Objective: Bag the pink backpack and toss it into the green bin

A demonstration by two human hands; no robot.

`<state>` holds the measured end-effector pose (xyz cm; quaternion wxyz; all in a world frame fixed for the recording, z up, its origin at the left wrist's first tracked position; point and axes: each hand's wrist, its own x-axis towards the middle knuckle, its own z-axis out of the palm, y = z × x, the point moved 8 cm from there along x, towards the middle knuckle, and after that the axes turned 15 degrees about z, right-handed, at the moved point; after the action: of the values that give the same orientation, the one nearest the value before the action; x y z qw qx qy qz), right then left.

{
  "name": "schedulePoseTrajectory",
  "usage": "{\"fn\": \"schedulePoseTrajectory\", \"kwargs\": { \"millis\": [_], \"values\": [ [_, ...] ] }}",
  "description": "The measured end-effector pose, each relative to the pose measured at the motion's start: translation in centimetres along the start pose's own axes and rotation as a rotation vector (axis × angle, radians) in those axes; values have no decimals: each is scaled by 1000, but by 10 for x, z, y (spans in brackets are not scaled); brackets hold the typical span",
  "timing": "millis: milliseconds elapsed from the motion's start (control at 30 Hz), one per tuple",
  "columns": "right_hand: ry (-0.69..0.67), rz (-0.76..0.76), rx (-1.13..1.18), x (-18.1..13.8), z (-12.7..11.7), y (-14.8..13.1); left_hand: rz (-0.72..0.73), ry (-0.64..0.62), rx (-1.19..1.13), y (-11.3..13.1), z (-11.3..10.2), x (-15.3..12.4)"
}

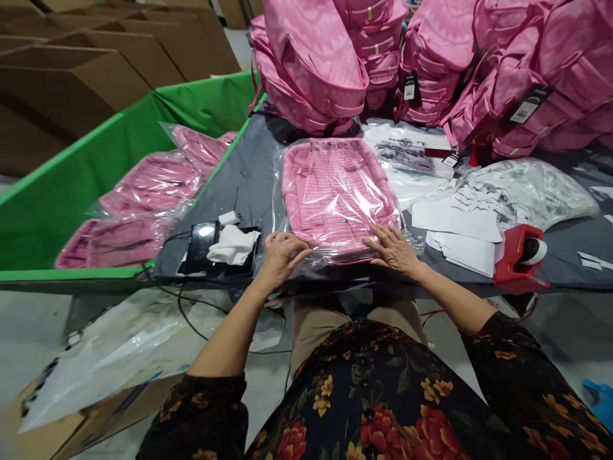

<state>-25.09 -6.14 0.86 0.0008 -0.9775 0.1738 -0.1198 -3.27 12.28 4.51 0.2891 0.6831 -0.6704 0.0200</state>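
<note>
A pink backpack (338, 185) lies flat inside a clear plastic bag (278, 207) on the dark table in front of me. At the bag's near left corner, my left hand (282, 257) is closed, its thumb and curled fingers on the loose plastic edge. My right hand (395, 250) rests on the near right part of the bag, palm down with its fingers spread, holding nothing. Glare on the plastic blurs the backpack's details.
Pink backpacks (311, 70) stand piled along the back. Left, a green-walled bin (115, 134) holds bagged backpacks. A phone (201, 246) and white cloth (233, 245) lie left; white cards (460, 223), a red tape dispenser (522, 255) and a bag of slips (536, 191) lie right.
</note>
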Motion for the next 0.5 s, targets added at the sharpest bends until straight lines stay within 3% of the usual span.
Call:
{"fn": "schedulePoseTrajectory", "kwargs": {
  "millis": [100,200,333,433,500],
  "values": [
    [35,52,116,-9,-17,2,-27,19,18,-7,-1,-1],
    [287,306,231,-47,-72,45,-12,16,41,-4,1,7],
    [706,986,70,-171,-151,154,-20,8,49,1,0,13],
    [689,1461,-125,-265,-169,216,-41,-7,9,2,1,13],
    [618,1575,0,-301,-159,238,-61,-43,-32,1,6,12]
  ]
}}
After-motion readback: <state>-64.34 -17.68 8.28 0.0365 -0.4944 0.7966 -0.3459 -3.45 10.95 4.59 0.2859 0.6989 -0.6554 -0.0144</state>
